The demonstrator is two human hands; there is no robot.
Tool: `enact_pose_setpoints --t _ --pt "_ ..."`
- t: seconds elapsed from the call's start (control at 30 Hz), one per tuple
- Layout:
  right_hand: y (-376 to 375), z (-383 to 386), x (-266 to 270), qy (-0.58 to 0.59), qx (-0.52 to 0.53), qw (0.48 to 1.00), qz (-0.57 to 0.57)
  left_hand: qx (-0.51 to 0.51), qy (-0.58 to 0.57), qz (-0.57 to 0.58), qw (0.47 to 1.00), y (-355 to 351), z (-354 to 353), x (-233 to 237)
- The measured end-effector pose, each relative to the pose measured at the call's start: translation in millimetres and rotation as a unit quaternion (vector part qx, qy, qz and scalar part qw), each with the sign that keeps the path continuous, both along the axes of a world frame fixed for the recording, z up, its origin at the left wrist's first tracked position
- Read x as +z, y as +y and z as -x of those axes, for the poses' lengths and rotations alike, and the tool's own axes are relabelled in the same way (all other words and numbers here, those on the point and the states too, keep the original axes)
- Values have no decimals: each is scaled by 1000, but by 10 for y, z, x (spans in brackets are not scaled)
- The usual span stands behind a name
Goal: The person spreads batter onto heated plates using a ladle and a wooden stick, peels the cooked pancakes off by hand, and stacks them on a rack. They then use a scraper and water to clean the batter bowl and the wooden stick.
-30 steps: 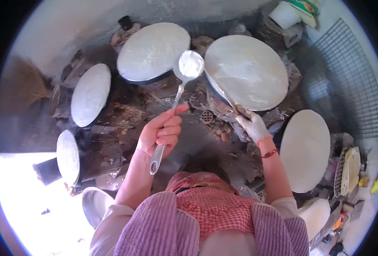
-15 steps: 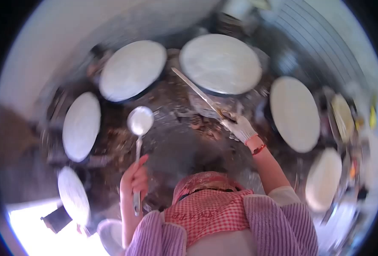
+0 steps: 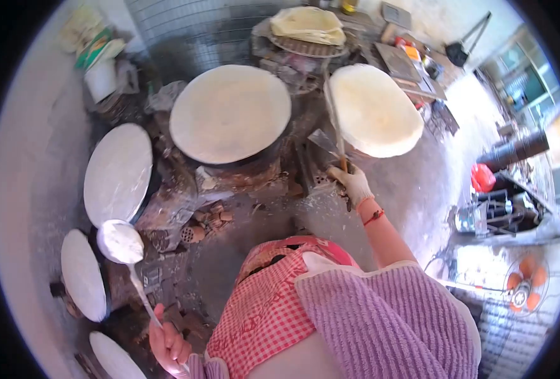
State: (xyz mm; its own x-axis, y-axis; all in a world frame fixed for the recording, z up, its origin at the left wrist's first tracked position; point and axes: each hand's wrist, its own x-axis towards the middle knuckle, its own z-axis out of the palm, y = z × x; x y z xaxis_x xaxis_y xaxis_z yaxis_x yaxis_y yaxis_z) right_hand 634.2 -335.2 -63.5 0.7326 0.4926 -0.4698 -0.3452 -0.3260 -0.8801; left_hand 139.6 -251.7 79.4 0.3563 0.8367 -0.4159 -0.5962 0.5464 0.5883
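Note:
My left hand (image 3: 168, 344) is closed around the handle of a long ladle (image 3: 120, 241), whose bowl carries white batter. That bowl overlaps the near edge of a round griddle coated in white (image 3: 119, 174) on the left. My right hand (image 3: 354, 184), in a pale glove, grips the wooden end of a long, thin spatula (image 3: 331, 110). Its blade points away from me, along the left edge of a cream-coloured round sheet (image 3: 378, 112) at the right. Between the two hands, farther back, is another griddle with a pale, round layer (image 3: 229, 114).
More white-topped griddles (image 3: 84, 275) curve round on my left. Behind them stands a stack of thin folded sheets (image 3: 308, 26) on a round rack. Bricks and rubble (image 3: 207, 221) lie on the floor between the griddles. A fan (image 3: 526, 284) is at far right.
My view has swung right, so the griddles appear farther left and the room's right side shows. The spatula has come to the edge of the right-hand sheet; the ladle stays in my left hand.

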Motion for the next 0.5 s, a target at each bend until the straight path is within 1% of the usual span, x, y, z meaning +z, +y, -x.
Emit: enact_pose_setpoints --t 0.03,0.07,0.1,0.13,0.17,0.2,0.23,0.27,0.3,0.33,0.37,0.4,0.43,0.5 --pt "-156 -188 -70 -2 -24 999 -30 -15 7 -1 1000 129 -140 -31" --pt "-298 -382 -128 -6 -48 997 -60 -58 -85 -30 994 309 -300 -103" --pt "-426 -530 -165 33 -63 995 -73 -96 -175 -52 978 405 -474 -157" --pt "-476 -617 -220 40 -68 995 -69 -100 -169 -46 979 466 -727 -140" --pt "-494 -680 -285 59 -64 992 -93 -96 -230 46 967 563 -995 -119" --pt "-446 -776 -323 74 -55 988 -122 -85 -291 132 944 653 -1287 -89" --pt "-322 -867 -326 79 -50 988 -124 -94 -349 178 915 678 -1526 -89" --pt "-162 -932 -328 106 -48 984 -138 -87 -345 173 918 683 -1686 -128" --pt "-31 -1005 -344 134 -46 978 -152 -88 -363 216 902 687 -1813 -176" --pt "96 -1134 -465 141 -41 977 -154 -89 -380 258 884 681 -1931 -181" --pt "250 -1277 -648 185 -48 965 -181 -89 -389 268 877 637 -2046 -157" --pt "393 -1330 -685 230 -55 950 -206 -82 -386 263 880 619 -2122 -135" --pt "547 -1301 -585 237 -123 927 -263 -88 -378 274 880 600 -2171 -122" --pt "639 -1455 -964 259 -113 923 -261 -83 -359 282 886 561 -2195 -65"
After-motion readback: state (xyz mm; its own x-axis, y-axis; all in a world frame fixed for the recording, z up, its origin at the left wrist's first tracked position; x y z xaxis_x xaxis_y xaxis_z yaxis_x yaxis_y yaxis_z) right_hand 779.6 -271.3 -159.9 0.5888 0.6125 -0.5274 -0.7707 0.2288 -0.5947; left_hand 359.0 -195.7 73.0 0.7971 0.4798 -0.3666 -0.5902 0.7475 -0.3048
